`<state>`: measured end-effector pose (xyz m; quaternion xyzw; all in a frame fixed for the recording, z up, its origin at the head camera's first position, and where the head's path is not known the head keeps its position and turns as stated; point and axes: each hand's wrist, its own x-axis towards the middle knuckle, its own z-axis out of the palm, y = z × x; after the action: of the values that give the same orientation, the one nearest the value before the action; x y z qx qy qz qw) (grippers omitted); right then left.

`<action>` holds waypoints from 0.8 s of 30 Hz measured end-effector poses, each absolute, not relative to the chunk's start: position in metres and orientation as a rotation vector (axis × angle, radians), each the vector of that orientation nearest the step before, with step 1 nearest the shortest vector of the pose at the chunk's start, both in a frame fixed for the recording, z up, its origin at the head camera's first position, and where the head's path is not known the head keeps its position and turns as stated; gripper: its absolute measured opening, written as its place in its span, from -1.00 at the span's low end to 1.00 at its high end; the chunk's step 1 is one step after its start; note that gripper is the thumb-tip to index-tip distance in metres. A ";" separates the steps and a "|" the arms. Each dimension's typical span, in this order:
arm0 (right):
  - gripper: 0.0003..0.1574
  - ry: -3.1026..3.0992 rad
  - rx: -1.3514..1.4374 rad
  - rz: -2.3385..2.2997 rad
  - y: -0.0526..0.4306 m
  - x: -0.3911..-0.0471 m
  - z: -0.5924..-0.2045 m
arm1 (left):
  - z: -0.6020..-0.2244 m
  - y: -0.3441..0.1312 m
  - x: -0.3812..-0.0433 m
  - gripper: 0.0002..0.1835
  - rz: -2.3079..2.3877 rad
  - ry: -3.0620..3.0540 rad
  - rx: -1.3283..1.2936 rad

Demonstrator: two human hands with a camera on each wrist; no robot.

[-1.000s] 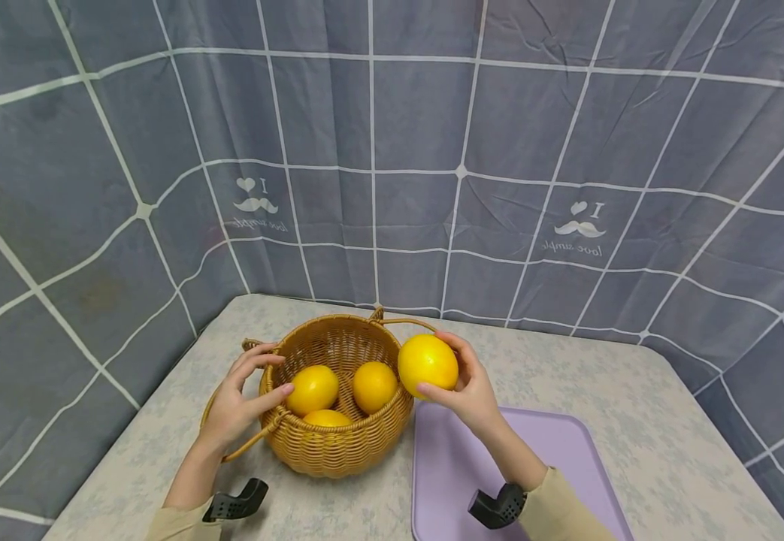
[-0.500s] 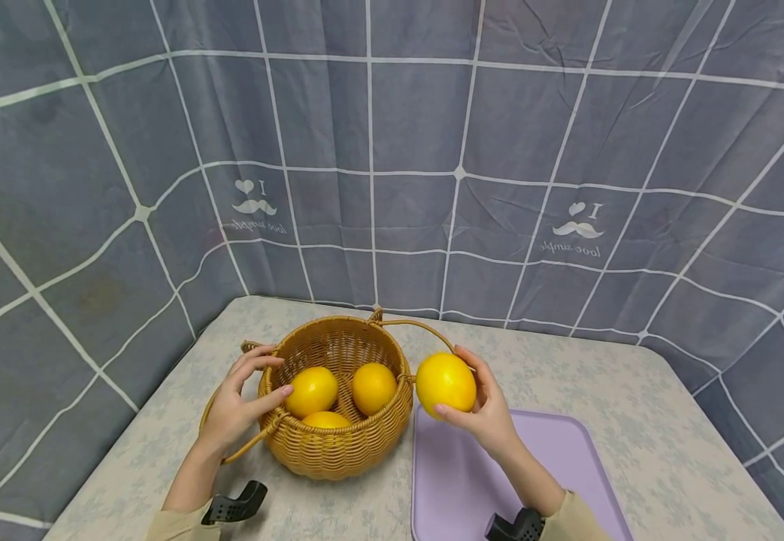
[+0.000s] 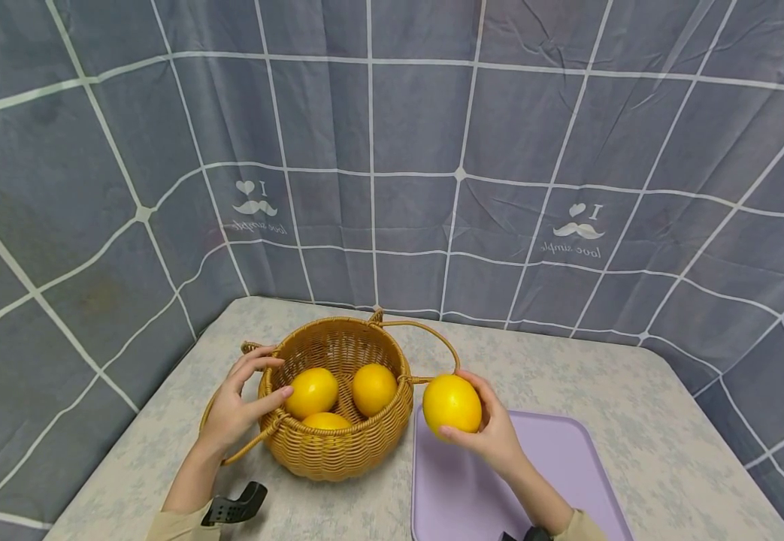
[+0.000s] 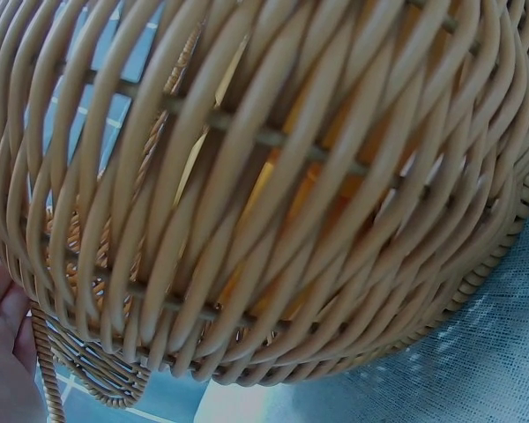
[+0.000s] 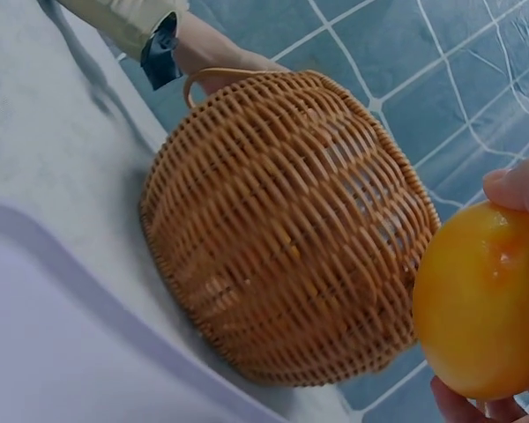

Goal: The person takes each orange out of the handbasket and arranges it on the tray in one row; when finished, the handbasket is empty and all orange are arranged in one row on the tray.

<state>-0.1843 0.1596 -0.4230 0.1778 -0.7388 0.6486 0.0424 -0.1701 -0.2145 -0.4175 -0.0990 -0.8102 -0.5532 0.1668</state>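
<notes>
A round, glossy yellow citrus fruit [image 3: 452, 407] is in my right hand [image 3: 493, 430], pinched between thumb and fingers over the left part of a lilac tray [image 3: 534, 466]. The right wrist view shows the same fruit [image 5: 480, 304] with a small nub on its skin. Left of the tray stands a brown wicker basket [image 3: 337, 457] with three similar yellow fruits [image 3: 374, 389] inside. My left hand [image 3: 236, 402] grips the basket's left rim, thumb over the edge beside one fruit. Close up in the left wrist view is the basket's woven side [image 4: 247, 176].
The basket's right loop handle [image 3: 442, 336] sticks out behind the held fruit, its end close to my right fingers. A pale patterned cloth [image 3: 635, 421] covers the table. Behind it hangs a grey curtain [image 3: 412, 210] with white grid lines.
My right hand has carried the fruit from the basket's right rim rightward and toward me, over the tray. The right handle now shows more fully. My left hand stays put.
</notes>
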 end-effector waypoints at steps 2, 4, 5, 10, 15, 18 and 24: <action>-0.02 -2.262 0.538 1.982 0.160 -0.184 -0.426 | -0.417 -0.214 -0.170 -0.61 -1.575 -2.307 -0.280; -0.04 -2.270 0.536 1.966 0.161 -0.183 -0.429 | -0.417 -0.214 -0.170 -0.61 -1.577 -2.307 -0.279; -0.04 -2.279 0.531 1.956 0.161 -0.183 -0.431 | -0.417 -0.214 -0.170 -0.61 -1.576 -2.307 -0.278; -0.04 -2.317 0.486 1.935 0.162 -0.183 -0.439 | -0.417 -0.214 -0.171 -0.61 -1.582 -2.306 -0.283; -0.03 -2.333 0.447 1.948 0.163 -0.182 -0.446 | -0.417 -0.214 -0.172 -0.61 -1.587 -2.305 -0.291; -0.03 -2.365 0.409 1.954 0.163 -0.183 -0.451 | -0.417 -0.214 -0.172 -0.60 -1.590 -2.301 -0.295; -0.02 -2.400 0.355 1.981 0.164 -0.186 -0.459 | -0.417 -0.214 -0.171 -0.60 -1.596 -2.306 -0.283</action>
<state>-0.1858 0.1636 -0.4586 0.1133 -0.7662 0.6326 0.0048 -0.1709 -0.2138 -0.4167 -0.0991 -0.8075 -0.5589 0.1606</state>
